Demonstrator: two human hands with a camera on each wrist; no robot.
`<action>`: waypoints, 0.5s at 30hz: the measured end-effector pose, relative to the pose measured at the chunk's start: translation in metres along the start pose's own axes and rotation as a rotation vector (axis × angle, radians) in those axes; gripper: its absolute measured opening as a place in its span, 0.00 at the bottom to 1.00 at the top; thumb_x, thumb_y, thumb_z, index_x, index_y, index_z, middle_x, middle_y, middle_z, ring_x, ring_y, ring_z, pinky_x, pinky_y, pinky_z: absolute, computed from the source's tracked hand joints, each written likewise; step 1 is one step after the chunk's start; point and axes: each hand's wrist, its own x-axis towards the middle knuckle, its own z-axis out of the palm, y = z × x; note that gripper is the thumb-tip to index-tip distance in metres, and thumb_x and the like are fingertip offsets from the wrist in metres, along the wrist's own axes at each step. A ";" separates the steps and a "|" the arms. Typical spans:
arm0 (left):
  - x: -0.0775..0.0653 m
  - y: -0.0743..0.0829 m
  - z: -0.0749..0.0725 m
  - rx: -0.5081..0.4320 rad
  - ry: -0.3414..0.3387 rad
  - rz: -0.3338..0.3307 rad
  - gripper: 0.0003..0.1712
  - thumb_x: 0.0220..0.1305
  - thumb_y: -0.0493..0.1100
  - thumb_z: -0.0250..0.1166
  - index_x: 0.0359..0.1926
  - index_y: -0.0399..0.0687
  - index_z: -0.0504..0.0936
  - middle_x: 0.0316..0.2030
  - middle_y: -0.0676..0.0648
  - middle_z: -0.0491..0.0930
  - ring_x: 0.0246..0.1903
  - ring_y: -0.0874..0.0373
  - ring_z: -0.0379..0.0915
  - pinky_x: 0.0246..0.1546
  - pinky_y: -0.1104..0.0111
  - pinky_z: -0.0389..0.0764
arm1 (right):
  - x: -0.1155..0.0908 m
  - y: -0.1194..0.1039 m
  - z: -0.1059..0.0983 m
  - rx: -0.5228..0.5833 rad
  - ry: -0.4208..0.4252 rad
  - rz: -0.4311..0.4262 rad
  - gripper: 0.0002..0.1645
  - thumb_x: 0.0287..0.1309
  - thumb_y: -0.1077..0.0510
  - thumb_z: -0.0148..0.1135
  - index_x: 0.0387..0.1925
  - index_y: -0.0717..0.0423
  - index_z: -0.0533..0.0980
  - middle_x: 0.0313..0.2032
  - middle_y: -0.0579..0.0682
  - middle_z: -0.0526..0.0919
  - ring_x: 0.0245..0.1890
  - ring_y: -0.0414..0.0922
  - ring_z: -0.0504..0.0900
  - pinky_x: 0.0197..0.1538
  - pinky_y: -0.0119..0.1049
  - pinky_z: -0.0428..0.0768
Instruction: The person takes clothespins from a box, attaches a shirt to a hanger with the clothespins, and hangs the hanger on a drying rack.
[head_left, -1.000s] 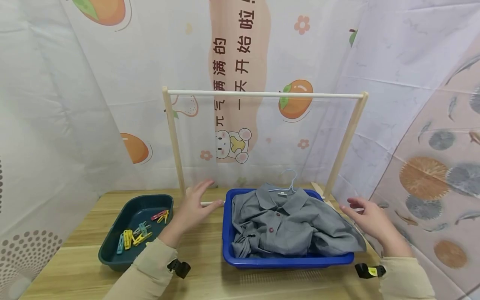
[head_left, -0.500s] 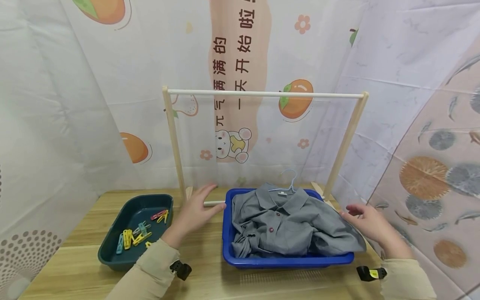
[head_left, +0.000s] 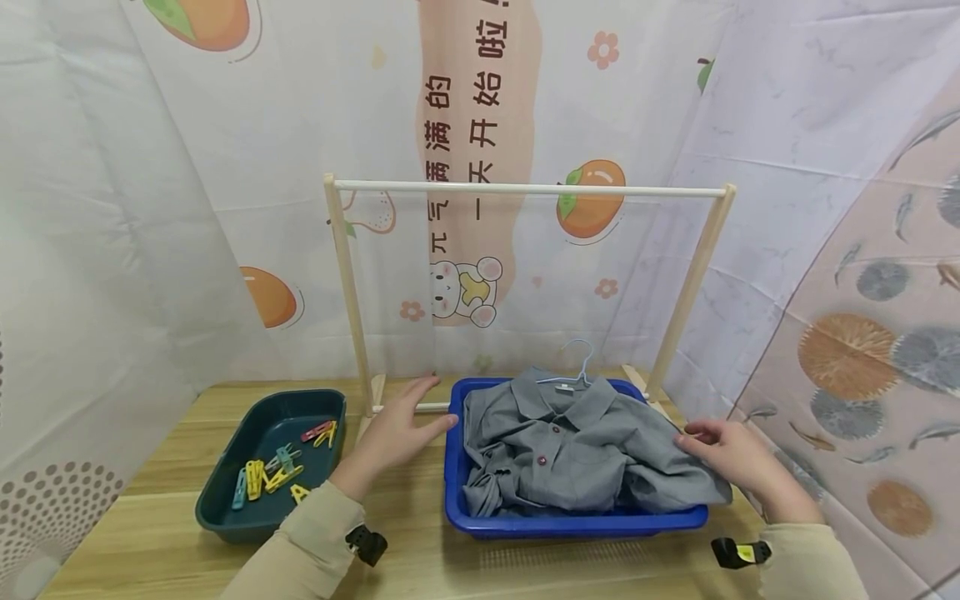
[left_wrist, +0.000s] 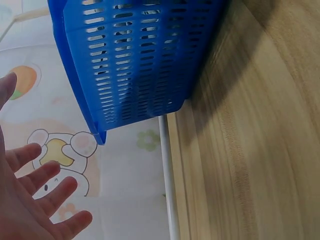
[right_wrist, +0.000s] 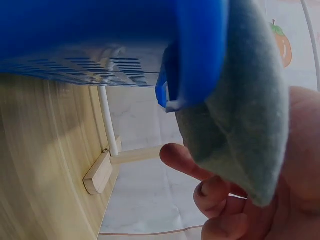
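Note:
A grey collared shirt [head_left: 581, 454] with red buttons lies bunched in a blue basket [head_left: 577, 525]. A light blue hanger [head_left: 583, 367] sits in its collar, hook upward. My left hand [head_left: 397, 433] is beside the basket's left rim, fingers spread and holding nothing; a gap shows between it and the basket [left_wrist: 135, 60] in the left wrist view. At the right side my right hand [head_left: 738, 458] has its thumb at the shirt's edge. In the right wrist view the overhanging cloth [right_wrist: 245, 115] lies between thumb side and loosely bent fingers [right_wrist: 215, 197], without a visible pinch.
Behind the basket stands a wooden rack with a white top rail [head_left: 525, 188] and side posts [head_left: 347, 292]. A dark green tray [head_left: 217, 500] with several coloured clothespins [head_left: 255, 479] is at the left. Printed curtains [head_left: 247, 208] enclose the wooden table [head_left: 405, 533].
My right hand has moved left and slightly down, from beside the shirt to its edge. My left hand has shifted a little right, closer to the basket rim. Shirt and basket stay put.

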 end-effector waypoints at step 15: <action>0.000 -0.005 0.008 0.006 -0.017 0.008 0.49 0.63 0.75 0.62 0.75 0.53 0.67 0.73 0.44 0.65 0.72 0.45 0.60 0.66 0.44 0.66 | -0.005 0.004 0.009 0.101 -0.013 0.011 0.15 0.69 0.50 0.65 0.35 0.58 0.84 0.23 0.45 0.81 0.24 0.41 0.75 0.28 0.35 0.73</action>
